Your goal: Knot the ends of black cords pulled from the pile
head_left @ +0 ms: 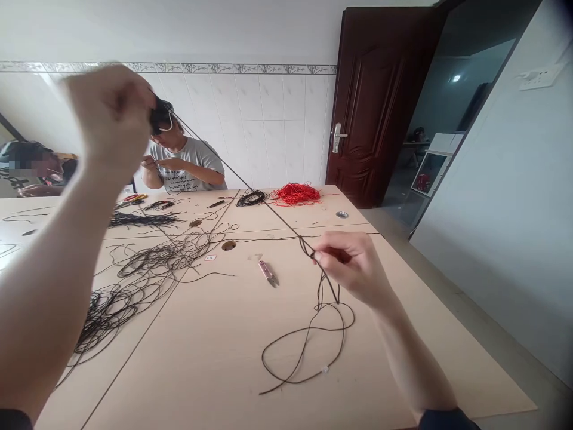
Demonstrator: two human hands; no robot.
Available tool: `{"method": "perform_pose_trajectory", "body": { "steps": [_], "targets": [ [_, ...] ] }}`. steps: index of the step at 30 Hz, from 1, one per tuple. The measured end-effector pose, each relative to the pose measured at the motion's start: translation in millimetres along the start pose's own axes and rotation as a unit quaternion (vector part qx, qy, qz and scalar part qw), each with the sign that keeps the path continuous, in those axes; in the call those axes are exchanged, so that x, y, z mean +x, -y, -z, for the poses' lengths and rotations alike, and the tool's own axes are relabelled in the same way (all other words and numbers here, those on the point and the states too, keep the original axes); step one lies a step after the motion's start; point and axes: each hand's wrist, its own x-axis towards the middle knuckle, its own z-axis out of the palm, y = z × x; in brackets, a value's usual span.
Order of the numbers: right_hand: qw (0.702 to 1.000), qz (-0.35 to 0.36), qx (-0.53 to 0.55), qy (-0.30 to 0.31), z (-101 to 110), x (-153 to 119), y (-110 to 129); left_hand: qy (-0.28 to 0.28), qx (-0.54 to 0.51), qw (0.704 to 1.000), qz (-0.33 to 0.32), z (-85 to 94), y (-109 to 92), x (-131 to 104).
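A dark thin cord (pixel 250 186) runs taut on a slant between my two hands. My left hand (pixel 111 113), raised high at the upper left and blurred by motion, is closed on the cord's upper end. At the right, over the table, my right hand (pixel 353 263) pinches the cord between thumb and fingers, beside a small loop. Below that hand the cord hangs in loops, and its loose tail (pixel 304 352) curls on the tabletop with one end toward the front. Pink-handled thread snips (pixel 268 273) lie on the table between my hands.
Tangled dark cord (pixel 147 263) spreads across the left side of the table (pixel 215 370). A red cord pile (pixel 296 194) and a black coil (pixel 251 198) lie at the far edge. Two people sit across, one handling cord. A brown door (pixel 371 107) stands open behind.
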Motion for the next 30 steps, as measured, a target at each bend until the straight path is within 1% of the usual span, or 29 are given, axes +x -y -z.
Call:
{"method": "perform_pose_trajectory", "body": {
  "steps": [2,3,4,5,6,7,9,10,11,12,13,15,16,17,18,20,21,22,23,25,26,28,30],
  "targets": [
    [0.999,0.011,-0.036,-0.036,1.8,2.1,-3.4,0.040,0.034,0.998,-0.018,-9.0,-10.1,-24.2],
    [0.996,0.022,-0.059,-0.064,2.4,3.5,-5.1,0.040,0.041,0.998,-0.020,-11.3,-19.7,-42.3],
    [0.991,0.035,-0.085,-0.092,2.5,4.9,-6.7,0.018,0.026,0.999,-0.008,-12.0,-32.4,-63.7],
    [0.986,0.049,-0.110,-0.116,2.1,6.2,-8.0,0.008,-0.054,0.998,0.021,-11.4,-47.4,-87.1],
    [0.980,0.061,-0.132,-0.133,1.0,7.3,-9.1,0.099,-0.176,0.978,0.054,-10.0,-63.8,-110.9],
    [0.976,0.071,-0.151,-0.141,-0.6,8.2,-9.9,0.179,-0.223,0.957,0.055,-8.4,-80.7,-133.5],
    [0.973,0.082,-0.169,-0.135,-4.4,9.0,-10.8,0.282,-0.267,0.919,0.062,-6.4,-111.8,-168.8],
    [0.974,0.082,-0.170,-0.127,-6.3,8.9,-10.8,0.319,-0.305,0.890,0.112,-6.8,-124.5,-180.0],
    [0.976,0.078,-0.166,-0.119,-7.7,8.5,-10.7,0.328,-0.332,0.871,0.150,-8.1,-134.6,-186.9],
    [0.978,0.072,-0.160,-0.111,-8.7,8.0,-10.4,0.325,-0.361,0.856,0.179,-10.1,-142.2,-190.3],
    [0.980,0.064,-0.154,-0.106,-9.1,7.4,-10.1,0.306,-0.388,0.846,0.198,-12.5,-147.4,-191.1],
    [0.984,0.048,-0.140,-0.100,-8.7,6.6,-9.6,0.264,-0.435,0.836,0.206,-17.4,-152.4,-189.8],
    [0.986,0.040,-0.130,-0.097,-8.1,6.4,-9.6,0.255,-0.462,0.821,0.217,-19.3,-153.4,-189.4],
    [0.988,0.034,-0.119,-0.094,-7.3,6.4,-9.8,0.256,-0.491,0.798,0.237,-20.7,-153.8,-189.6],
    [0.989,0.030,-0.110,-0.094,-6.4,6.6,-10.2,0.265,-0.524,0.765,0.264,-21.4,-154.1,-190.7],
    [0.989,0.031,-0.106,-0.101,-5.0,7.2,-11.8,0.294,-0.584,0.689,0.312,-20.9,-154.6,-194.9],
    [0.988,0.032,-0.109,-0.108,-4.4,7.6,-12.7,0.311,-0.603,0.661,0.321,-19.6,-154.9,-197.6],
    [0.987,0.033,-0.113,-0.113,-3.9,7.9,-13.6,0.335,-0.610,0.643,0.318,-17.6,-155.1,-200.3],
    [0.986,0.032,-0.113,-0.115,-3.6,8.2,-14.5,0.367,-0.605,0.636,0.308,-14.9,-155.3,-202.7],
    [0.988,0.023,-0.108,-0.110,-3.1,8.5,-15.7,0.441,-0.564,0.641,0.278,-7.3,-155.2,-206.1],
    [0.989,0.019,-0.105,-0.107,-2.9,8.6,-16.1,0.476,-0.535,0.648,0.261,-2.6,-155.0,-206.8],
    [0.989,0.016,-0.100,-0.103,-2.1,8.8,-16.4,0.527,-0.475,0.669,0.220,7.8,-154.7,-206.2],
    [0.991,0.018,-0.092,-0.100,-0.7,9.1,-16.4,0.557,-0.423,0.691,0.182,17.9,-154.6,-204.6]
  ]
}}
